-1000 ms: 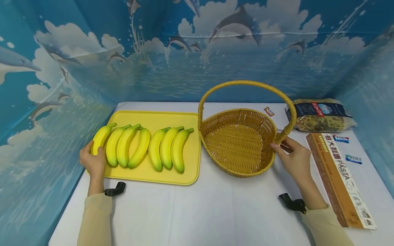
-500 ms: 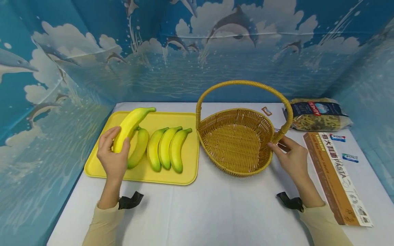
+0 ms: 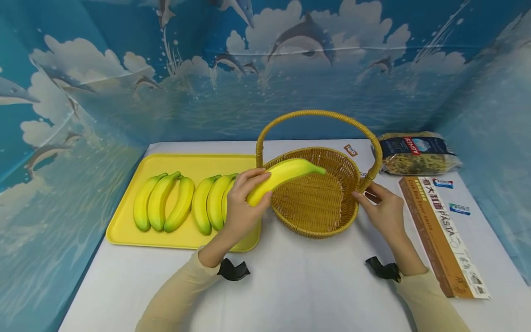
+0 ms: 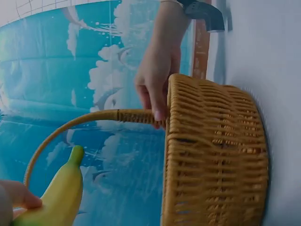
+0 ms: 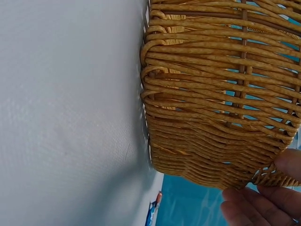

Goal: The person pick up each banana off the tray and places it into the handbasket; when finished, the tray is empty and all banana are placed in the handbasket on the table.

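Note:
My left hand (image 3: 244,203) grips a yellow banana (image 3: 286,175) near its lower end; the green-tipped stem points right, over the left part of a wicker basket (image 3: 315,228). In the left wrist view the banana (image 4: 63,190) shows beside the basket's tall handle (image 4: 70,125). My right hand (image 3: 383,207) pinches the basket's right rim at the foot of the handle, thumb on the inner side. The right wrist view has its fingers (image 5: 263,205) at the woven wall. Several more bananas (image 3: 162,203) lie in two groups on a yellow tray (image 3: 199,161), partly hidden by my left hand.
Right of the basket lie a pasta bag (image 3: 416,154) and a long pasta box (image 3: 444,237). Small wrapped bars, one of them blue (image 3: 443,183) and another brown (image 3: 350,150), are scattered nearby. A dolphin-print curtain (image 3: 207,101) encloses the white table (image 3: 311,286) at the back and sides.
My left hand has lifted the leftmost banana off the tray and carried it right, over the basket's edge. My right hand has stayed on the basket rim.

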### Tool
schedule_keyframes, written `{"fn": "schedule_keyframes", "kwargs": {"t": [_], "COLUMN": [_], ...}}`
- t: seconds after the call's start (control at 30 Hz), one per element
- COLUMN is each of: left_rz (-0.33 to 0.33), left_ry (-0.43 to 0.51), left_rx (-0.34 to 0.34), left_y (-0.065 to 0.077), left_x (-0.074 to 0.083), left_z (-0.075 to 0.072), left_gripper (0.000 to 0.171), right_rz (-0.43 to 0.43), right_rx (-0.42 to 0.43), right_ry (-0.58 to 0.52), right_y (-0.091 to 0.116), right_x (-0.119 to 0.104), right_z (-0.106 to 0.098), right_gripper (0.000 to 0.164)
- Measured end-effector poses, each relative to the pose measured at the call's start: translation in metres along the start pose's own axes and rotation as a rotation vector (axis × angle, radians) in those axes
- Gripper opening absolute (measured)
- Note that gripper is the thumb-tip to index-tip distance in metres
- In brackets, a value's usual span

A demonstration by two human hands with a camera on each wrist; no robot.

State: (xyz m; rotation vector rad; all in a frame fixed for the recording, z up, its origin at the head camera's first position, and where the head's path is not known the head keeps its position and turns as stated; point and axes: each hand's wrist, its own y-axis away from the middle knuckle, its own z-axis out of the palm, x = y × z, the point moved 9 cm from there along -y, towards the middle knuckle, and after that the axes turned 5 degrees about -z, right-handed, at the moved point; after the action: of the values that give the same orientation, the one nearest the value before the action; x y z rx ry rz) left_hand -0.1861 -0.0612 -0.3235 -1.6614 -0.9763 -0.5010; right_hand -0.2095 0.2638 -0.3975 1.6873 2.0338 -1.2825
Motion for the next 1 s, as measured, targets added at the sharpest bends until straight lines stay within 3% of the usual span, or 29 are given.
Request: {"fn": "schedule_keyframes", "kwargs": {"t": [0.13,0.3,0.5,0.67,0.87,1.0], "left_rz": [-0.059,-0.119,-0.201,-0.283,-0.378,-0.397], "left_ry": [-0.028,-0.105,-0.23,-0.249,-0.269,-0.291], "left_rx": [-0.052,-0.108,-0.216,-0.287,-0.274,-0.265], "left_y": [-0.01,-0.024,-0.038,-0.046,-0.046,-0.044], "left_x": [-0.013,-0.044,-0.077,-0.09,-0.1,-0.103], "left_z": [0.031,0.065,0.096,0.106,0.105,0.102], "left_gripper": [0.033,0.034,0.034,0.036,0.04,0.042], "right_rz": [-0.003,-0.012,-0.013,-0.01,-0.003,-0.001], "right_rx": [-0.012,-0.012,0.002,0.013,0.021,0.024], "right_ry": [-0.004,-0.001,-0.007,-0.011,-0.013,-0.015], "right_y": [-0.001,-0.002,0.0,0.001,0.002,0.002], "right_x": [-0.001,-0.002,-0.002,-0.001,-0.001,-0.002], "right_z": [0.004,0.006,0.005,0.003,0.001,0.001], "right_gripper": [0.038,0.038,0.038,0.037,0.036,0.036]}}
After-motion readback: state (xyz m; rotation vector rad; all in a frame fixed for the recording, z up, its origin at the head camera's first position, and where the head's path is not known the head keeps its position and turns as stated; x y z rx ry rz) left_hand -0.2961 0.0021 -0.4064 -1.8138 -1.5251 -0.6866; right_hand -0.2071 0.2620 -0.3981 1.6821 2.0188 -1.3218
